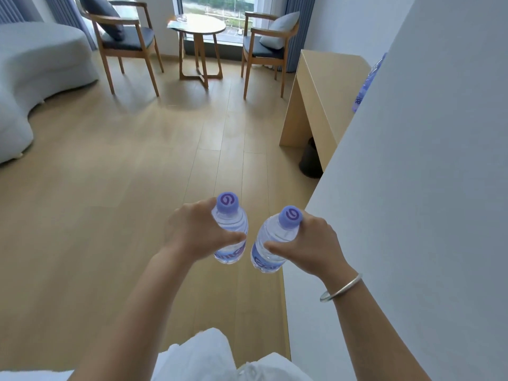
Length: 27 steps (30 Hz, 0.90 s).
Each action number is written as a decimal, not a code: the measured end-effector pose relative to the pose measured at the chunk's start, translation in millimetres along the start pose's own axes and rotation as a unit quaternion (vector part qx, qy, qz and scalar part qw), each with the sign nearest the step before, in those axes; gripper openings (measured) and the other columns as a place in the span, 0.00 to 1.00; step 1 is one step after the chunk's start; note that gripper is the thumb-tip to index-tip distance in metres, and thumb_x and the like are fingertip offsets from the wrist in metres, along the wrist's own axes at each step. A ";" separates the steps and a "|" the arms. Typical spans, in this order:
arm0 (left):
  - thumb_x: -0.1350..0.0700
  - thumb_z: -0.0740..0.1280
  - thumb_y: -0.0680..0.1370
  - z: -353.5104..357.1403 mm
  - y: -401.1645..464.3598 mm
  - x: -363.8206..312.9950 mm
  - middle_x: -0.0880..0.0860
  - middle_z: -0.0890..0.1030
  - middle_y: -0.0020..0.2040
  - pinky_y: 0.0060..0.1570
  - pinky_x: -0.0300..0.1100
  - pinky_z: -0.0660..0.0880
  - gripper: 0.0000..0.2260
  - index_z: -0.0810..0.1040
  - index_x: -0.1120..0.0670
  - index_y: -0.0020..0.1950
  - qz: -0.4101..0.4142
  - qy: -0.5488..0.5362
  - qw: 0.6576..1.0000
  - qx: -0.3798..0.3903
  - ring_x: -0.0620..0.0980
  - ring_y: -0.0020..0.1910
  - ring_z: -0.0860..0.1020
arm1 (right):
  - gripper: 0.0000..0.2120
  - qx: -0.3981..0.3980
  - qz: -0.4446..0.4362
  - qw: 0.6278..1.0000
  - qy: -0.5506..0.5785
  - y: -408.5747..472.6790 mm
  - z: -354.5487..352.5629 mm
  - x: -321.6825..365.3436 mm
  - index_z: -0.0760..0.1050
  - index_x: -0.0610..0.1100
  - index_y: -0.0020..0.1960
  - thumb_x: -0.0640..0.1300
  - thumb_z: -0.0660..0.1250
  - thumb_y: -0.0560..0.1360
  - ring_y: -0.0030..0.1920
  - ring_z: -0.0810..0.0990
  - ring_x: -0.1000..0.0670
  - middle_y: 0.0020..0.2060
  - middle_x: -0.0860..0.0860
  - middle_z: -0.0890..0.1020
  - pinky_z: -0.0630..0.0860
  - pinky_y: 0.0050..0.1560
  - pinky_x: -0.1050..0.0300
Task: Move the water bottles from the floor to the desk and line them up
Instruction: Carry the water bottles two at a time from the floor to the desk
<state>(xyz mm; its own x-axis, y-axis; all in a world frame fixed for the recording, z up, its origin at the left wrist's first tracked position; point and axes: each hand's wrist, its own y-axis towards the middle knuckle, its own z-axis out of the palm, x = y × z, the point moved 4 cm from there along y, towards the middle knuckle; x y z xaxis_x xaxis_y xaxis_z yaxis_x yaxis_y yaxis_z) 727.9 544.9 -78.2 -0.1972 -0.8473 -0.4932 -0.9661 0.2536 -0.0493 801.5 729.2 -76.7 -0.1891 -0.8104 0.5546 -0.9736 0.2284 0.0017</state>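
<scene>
Carrying one bottle [230, 235] per hand, fingers [233, 237] wrapped round each; swinging could knock them against the wall corner [324, 193].

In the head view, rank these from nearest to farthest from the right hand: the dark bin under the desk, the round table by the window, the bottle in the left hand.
1. Bottle in the left hand, just left of the right hand.
2. Dark bin, under the desk, ahead on the right.
3. Round table, far ahead by the window.
</scene>
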 end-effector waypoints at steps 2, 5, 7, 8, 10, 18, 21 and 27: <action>0.41 0.74 0.62 2.9 39.3 -1.7 0.45 0.80 0.40 0.38 0.39 0.70 0.19 0.78 0.47 0.48 0.005 -0.002 1.000 0.003 0.49 0.42 0.77 | 0.19 -0.002 0.001 1.000 0.003 34.8 -2.0 -1.4 0.75 0.46 0.49 0.55 0.74 0.64 0.40 0.77 0.50 0.38 0.51 0.79 0.77 0.42 0.57; 0.40 0.73 0.61 7.5 106.1 -3.0 0.46 0.79 0.37 0.36 0.39 0.72 0.19 0.77 0.48 0.45 0.015 -0.007 1.000 0.021 0.49 0.40 0.77 | 0.18 -0.016 0.013 1.000 0.008 93.1 -1.7 -5.5 0.75 0.47 0.47 0.54 0.74 0.63 0.39 0.77 0.50 0.37 0.51 0.79 0.76 0.40 0.57; 0.40 0.73 0.60 9.2 156.2 -5.2 0.47 0.78 0.35 0.35 0.39 0.71 0.18 0.76 0.48 0.43 0.027 -0.009 0.999 0.033 0.49 0.38 0.77 | 0.17 -0.030 0.030 0.999 0.012 135.4 -1.4 -7.5 0.75 0.47 0.47 0.54 0.74 0.63 0.39 0.76 0.51 0.37 0.52 0.79 0.76 0.40 0.58; 0.39 0.72 0.60 8.3 182.0 -7.4 0.47 0.78 0.35 0.36 0.39 0.72 0.19 0.76 0.48 0.44 0.037 -0.009 0.999 0.036 0.48 0.38 0.77 | 0.17 -0.037 0.037 0.999 0.014 157.4 -1.2 -8.1 0.76 0.47 0.47 0.53 0.74 0.63 0.39 0.76 0.51 0.37 0.52 0.79 0.75 0.40 0.58; 0.39 0.73 0.60 3.3 232.7 -12.7 0.46 0.79 0.37 0.37 0.40 0.73 0.20 0.76 0.47 0.46 0.060 -0.005 0.997 0.044 0.48 0.39 0.77 | 0.17 -0.055 0.059 0.997 0.019 199.8 -1.9 -9.1 0.76 0.47 0.48 0.53 0.74 0.63 0.39 0.77 0.51 0.38 0.51 0.79 0.76 0.40 0.57; 0.39 0.73 0.61 -15.9 406.1 -48.6 0.46 0.79 0.37 0.37 0.39 0.71 0.19 0.76 0.47 0.45 0.151 0.023 0.986 0.063 0.48 0.39 0.76 | 0.17 -0.112 0.155 0.981 0.028 331.6 -17.3 -21.1 0.68 0.54 0.43 0.55 0.74 0.64 0.37 0.74 0.54 0.33 0.57 0.73 0.72 0.37 0.65; 0.40 0.74 0.62 -9.8 450.7 -73.8 0.45 0.78 0.37 0.36 0.39 0.68 0.16 0.74 0.45 0.44 0.181 0.008 0.980 0.086 0.49 0.39 0.76 | 0.16 -0.133 0.194 0.972 0.025 366.3 -27.5 -35.8 0.66 0.55 0.39 0.55 0.73 0.63 0.34 0.73 0.55 0.31 0.57 0.72 0.68 0.32 0.67; 0.37 0.71 0.59 30.4 541.1 -135.2 0.48 0.80 0.39 0.38 0.41 0.73 0.22 0.77 0.48 0.46 0.247 0.001 0.961 0.120 0.49 0.40 0.77 | 0.17 -0.194 0.269 0.943 0.039 437.6 -59.4 -85.1 0.74 0.51 0.44 0.57 0.74 0.62 0.40 0.77 0.51 0.36 0.55 0.78 0.72 0.39 0.60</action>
<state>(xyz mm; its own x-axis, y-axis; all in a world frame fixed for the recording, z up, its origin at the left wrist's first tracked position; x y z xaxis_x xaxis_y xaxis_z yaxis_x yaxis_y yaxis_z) 236.9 810.8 -64.7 -0.6235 -0.5965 -0.5054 -0.6876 0.7260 -0.0086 399.1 930.1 -73.7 -0.6172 -0.4833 0.6209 -0.6170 0.7869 -0.0008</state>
